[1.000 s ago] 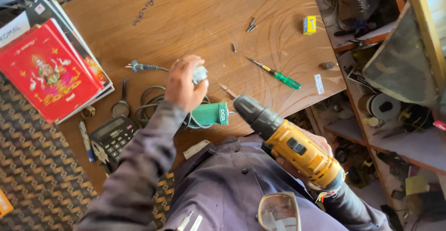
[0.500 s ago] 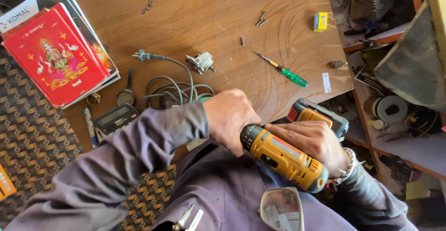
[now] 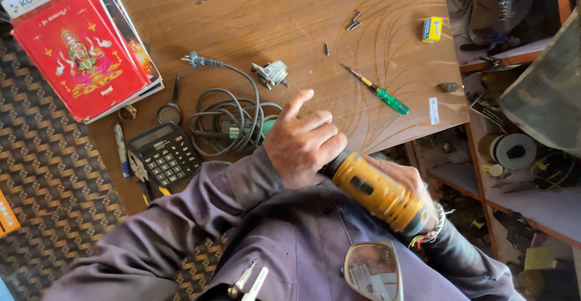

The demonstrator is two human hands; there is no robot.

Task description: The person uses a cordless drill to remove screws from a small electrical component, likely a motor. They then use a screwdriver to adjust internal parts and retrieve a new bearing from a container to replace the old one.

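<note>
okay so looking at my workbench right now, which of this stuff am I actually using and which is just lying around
In use:
yellow drill, gripped by left hand at its front end and right hand on its body.

Lying about:
green screwdriver
grey cable
small grey metal part
calculator
scissors
loose screws
small yellow box
red books

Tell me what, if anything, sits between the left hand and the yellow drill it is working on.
Nothing visible does. The left hand is already wrapped around the front end of the yellow drill, in direct contact, while the right hand grips the body from behind. The coiled grey cable lies beside them on the table, not between.
</note>
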